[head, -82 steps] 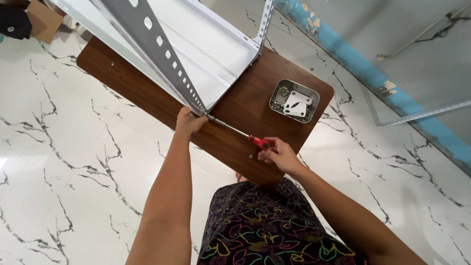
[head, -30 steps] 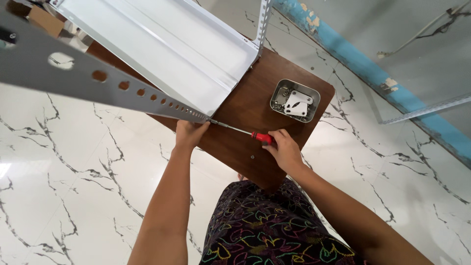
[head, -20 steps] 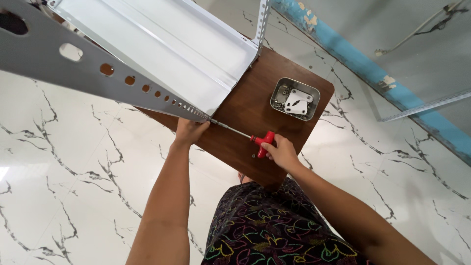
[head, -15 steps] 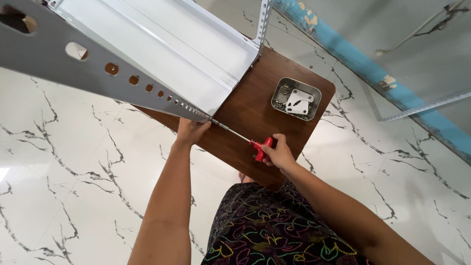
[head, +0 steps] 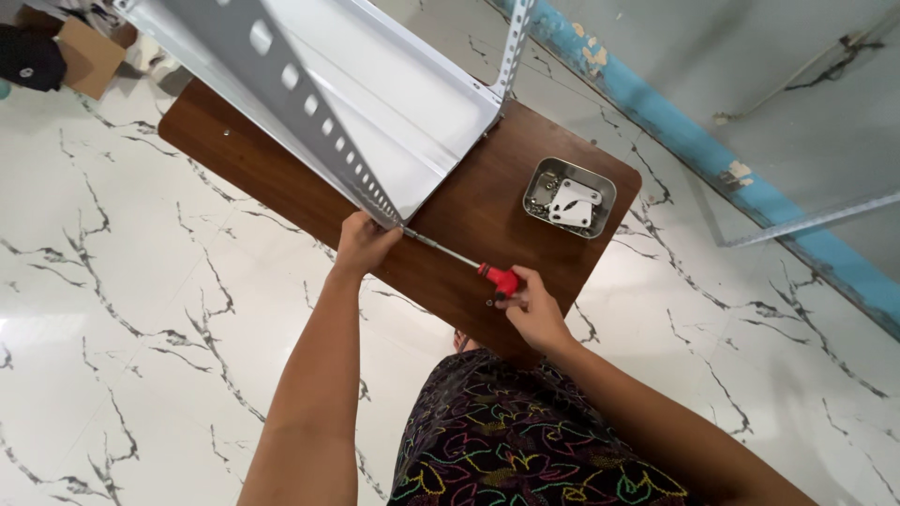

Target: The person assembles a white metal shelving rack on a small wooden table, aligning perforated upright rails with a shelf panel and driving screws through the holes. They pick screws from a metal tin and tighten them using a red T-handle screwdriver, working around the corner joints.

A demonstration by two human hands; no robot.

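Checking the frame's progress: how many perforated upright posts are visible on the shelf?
2: one perforated post at the near corner by the left hand, another post at the far right corner. Others may be out of view.

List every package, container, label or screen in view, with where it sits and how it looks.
Metal tin: on the brown table's far right part, rectangular, silver, holding small hardware and a white piece.
Cardboard box: on the floor at top left, tan, partly hidden by a dark object.
No screens or signs in view.

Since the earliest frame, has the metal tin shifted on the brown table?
No. The metal tin sits by the same rounded corner of the brown table; only the camera moved.
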